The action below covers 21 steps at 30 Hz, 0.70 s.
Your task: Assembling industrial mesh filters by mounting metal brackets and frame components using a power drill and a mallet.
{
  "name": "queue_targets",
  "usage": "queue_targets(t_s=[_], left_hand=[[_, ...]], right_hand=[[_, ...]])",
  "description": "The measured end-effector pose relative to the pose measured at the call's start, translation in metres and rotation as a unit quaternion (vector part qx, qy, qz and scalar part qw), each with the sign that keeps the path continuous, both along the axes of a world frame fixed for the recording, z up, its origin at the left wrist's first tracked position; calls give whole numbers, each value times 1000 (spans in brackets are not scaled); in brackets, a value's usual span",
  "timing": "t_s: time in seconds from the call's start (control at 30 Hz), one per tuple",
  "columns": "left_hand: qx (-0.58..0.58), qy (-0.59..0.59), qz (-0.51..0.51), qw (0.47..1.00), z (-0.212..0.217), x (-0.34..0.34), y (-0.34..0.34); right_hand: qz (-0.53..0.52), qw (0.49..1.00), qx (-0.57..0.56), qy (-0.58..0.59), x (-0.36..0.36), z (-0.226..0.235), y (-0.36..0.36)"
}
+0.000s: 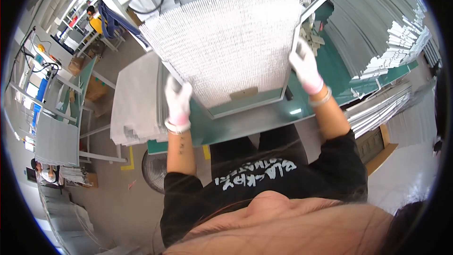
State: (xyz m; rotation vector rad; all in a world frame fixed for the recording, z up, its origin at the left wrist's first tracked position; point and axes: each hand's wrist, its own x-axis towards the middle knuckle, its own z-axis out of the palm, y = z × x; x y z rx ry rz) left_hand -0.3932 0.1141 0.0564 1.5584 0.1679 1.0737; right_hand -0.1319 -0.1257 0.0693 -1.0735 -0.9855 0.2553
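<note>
A framed pleated panel [229,47], pale and finely ridged, is held in front of the body over the green counter [219,132], tilted with its far edge raised. Whether its near edge is borne by the counter or held just clear cannot be told. The hands are set well apart: the left side rail is gripped by the gloved left hand [179,101], the right rail by the gloved right hand [306,66]. The rails are probably chosen so that the weight is shared and the soft-looking pleats are left unpressed; the gloves may be worn to keep the surface clean.

Just beside the right rail, a small dark object [289,93] is seen on the counter. Farther right, small pale pieces [313,38] are scattered near a large grey stack [377,28], its layers apparently aligned to save room. At the left, a pile of flat sheets [137,97] is placed within easy reach, it seems. Below, a round fan [155,171] is stood on the floor [111,203], perhaps for cooling.
</note>
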Motion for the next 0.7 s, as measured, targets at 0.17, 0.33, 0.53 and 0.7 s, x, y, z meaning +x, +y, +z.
queue_targets(t_s=[0.17,0.33,0.53,0.7], left_hand=[[-20,-28,19,999,18,19,-5],[-7,10,57,998,-38,10,-12],[-19,45,-2,999,-59,-5,-10],[-21,21,23,999,26,1,-18]], right_hand=[[1,999,-28,35,4,6,12],[-2,998,-48,40,6,-53,13],[-15,997,-56,46,1,-74,9],[8,997,-62,37,12,-6,-7]])
